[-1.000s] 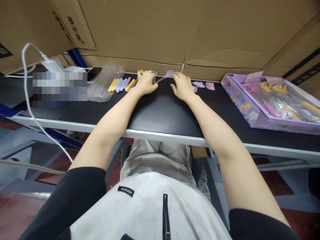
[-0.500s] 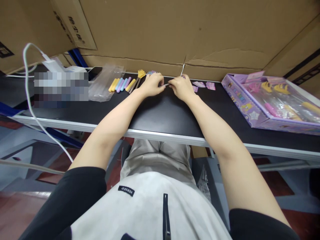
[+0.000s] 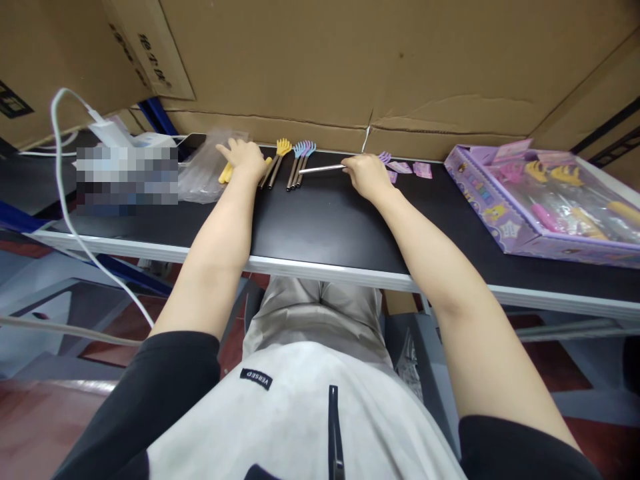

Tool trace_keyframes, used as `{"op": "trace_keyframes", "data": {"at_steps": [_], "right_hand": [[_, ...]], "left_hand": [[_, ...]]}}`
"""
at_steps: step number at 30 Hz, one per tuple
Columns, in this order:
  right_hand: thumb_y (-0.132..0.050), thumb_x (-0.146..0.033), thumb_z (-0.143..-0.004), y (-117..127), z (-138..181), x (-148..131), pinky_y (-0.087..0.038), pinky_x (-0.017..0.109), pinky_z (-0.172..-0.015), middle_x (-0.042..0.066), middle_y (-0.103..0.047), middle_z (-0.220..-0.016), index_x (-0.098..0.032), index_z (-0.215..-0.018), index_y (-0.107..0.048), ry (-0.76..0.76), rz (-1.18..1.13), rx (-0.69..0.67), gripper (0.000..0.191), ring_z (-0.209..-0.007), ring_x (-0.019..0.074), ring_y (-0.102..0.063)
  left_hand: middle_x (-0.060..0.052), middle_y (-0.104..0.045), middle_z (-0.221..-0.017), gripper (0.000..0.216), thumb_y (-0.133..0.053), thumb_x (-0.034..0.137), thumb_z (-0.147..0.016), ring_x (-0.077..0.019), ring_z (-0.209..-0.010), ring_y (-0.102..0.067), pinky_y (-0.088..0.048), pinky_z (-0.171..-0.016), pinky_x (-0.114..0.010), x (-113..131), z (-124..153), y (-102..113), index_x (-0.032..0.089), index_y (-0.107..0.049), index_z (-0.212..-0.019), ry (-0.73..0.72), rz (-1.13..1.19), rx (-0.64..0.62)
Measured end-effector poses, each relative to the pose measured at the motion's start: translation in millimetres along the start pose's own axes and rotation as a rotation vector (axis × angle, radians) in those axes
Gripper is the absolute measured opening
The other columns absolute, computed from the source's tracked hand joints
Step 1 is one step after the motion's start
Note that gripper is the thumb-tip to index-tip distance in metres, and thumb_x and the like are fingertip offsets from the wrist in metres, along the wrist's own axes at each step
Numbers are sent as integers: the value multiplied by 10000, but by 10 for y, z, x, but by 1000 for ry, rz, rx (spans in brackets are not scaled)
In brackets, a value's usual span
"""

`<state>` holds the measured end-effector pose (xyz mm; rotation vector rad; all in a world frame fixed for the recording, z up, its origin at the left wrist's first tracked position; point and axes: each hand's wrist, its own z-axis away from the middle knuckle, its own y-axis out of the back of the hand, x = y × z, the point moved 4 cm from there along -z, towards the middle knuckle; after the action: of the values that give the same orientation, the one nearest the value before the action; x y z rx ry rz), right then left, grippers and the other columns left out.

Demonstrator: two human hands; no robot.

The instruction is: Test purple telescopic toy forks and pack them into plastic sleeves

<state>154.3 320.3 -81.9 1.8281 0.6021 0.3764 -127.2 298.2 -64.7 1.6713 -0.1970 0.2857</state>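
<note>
Purple-clawed metal rod (image 3: 323,169): grasped in right-hand grip (image 3: 367,175), over the table (image 3: 325,223). Left-hand grip (image 3: 243,159): positioned over yellow handles (image 3: 226,174); view partly obscured, whether clenched or released cannot be told

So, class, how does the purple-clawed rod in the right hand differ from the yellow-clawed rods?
The purple-clawed rod is gripped in the right hand; the yellow-clawed rods lie on the table. The purple-clawed rod runs roughly side to side, while the yellow-clawed rods point their claws toward the cardboard. Both kinds have slim shafts and fingered claws.
</note>
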Motion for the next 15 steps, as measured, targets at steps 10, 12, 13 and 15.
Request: {"op": "trace_keyframes", "data": {"at_steps": [10,12,13,15], "right_hand": [[-470,-235,-1099,45,14,-54,-473,422,-915,180,-816,-1110,-137,-1195,-836,-8,26,-37,391,-1037,316,-729],[-471,-214,-1096,46,15,-55,-471,415,-914,176,-815,-1128,-140,-1198,-837,-11,25,-37,386,-1039,312,-733],[-472,-207,-1097,47,16,-56,-469,411,-916,174,-814,-1133,-141,-1202,-836,-11,25,-39,385,-1043,310,-734],[-475,-202,-1097,48,18,-62,-465,405,-918,171,-813,-1132,-139,-1208,-834,-10,24,-41,380,-1045,305,-733]], "left_hand": [[-241,-499,-1702,670,-488,468,-1096,-391,-1623,-308,-157,-1319,-619,-83,-25,-75,2,-554,-1573,401,-132,8],[-255,-461,-1731,626,-487,398,-1109,-373,-1619,-344,-186,-1334,-594,-99,-38,-85,-19,-548,-1572,412,-178,-5],[-257,-469,-1727,633,-495,416,-1108,-381,-1616,-353,-193,-1334,-604,-109,-46,-91,-14,-557,-1568,413,-182,-4],[-258,-491,-1714,682,-523,493,-1089,-408,-1611,-356,-196,-1323,-634,-137,-71,-107,9,-573,-1568,412,-162,9]]}}
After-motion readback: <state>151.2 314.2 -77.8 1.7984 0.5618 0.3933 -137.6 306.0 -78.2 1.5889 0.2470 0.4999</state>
